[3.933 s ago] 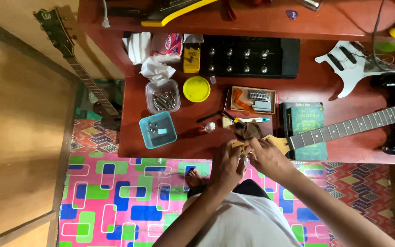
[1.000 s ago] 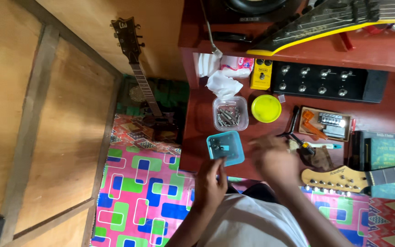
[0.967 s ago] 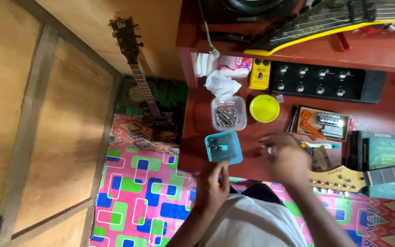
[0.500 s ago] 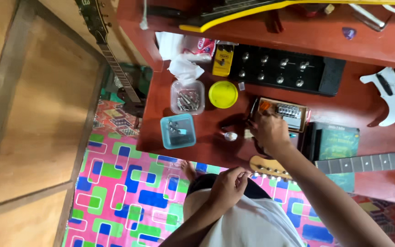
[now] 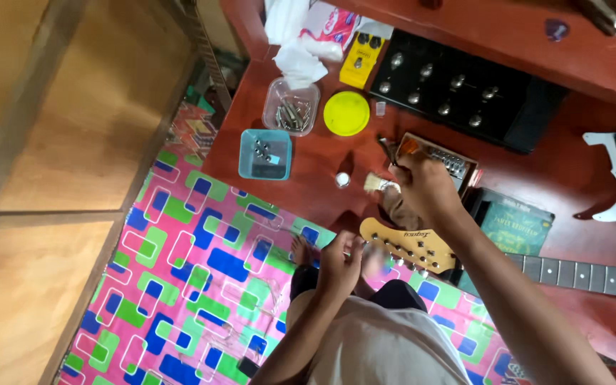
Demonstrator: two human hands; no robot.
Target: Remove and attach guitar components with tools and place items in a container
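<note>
Head view, looking straight down: the right hand [image 5: 425,187] reaches over the red surface [image 5: 308,160], its grip pinched on a small tool with an orange handle [image 5: 406,147] (the tip is too small to make out). The tool sits at the fingertips, just above the open box of metal parts [image 5: 445,158] and just beside a small pale object [image 5: 373,182] on the surface. The left hand [image 5: 340,262] hovers lower, near the pale guitar headstock [image 5: 408,244], its fingers loosely curled and blurred; I cannot tell whether it holds anything. Farther left stand a blue tray [image 5: 265,155] and a clear tub of screws [image 5: 291,107], with a yellow lid [image 5: 346,113] beside the tub. A black pedal board [image 5: 465,89] lies behind.
</note>
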